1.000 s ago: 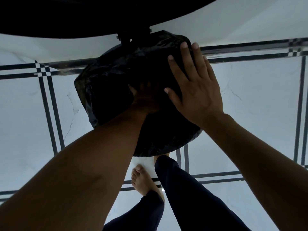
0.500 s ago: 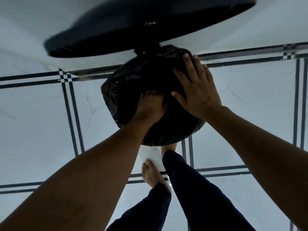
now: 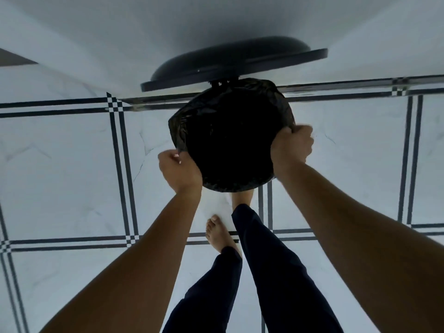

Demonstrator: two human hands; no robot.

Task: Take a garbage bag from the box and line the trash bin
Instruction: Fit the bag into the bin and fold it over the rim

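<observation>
A round trash bin stands on the floor below me, its raised black lid (image 3: 230, 61) tilted up behind it. A black garbage bag (image 3: 182, 131) sits in the bin with its mouth folded over the rim, and the inside looks dark. My left hand (image 3: 179, 168) pinches the bag's edge at the left side of the rim. My right hand (image 3: 292, 146) grips the bag's edge at the right side. No box of bags is in view.
The floor (image 3: 72, 176) is white tile with dark double grid lines. A white wall (image 3: 120, 32) rises just behind the bin. My bare feet (image 3: 219, 233) and dark trouser legs stand right in front of the bin.
My left hand has come out of the bag and my right hand has left its top. Both have moved to the rim's sides and taken hold of the bag's edge. More lid shows.
</observation>
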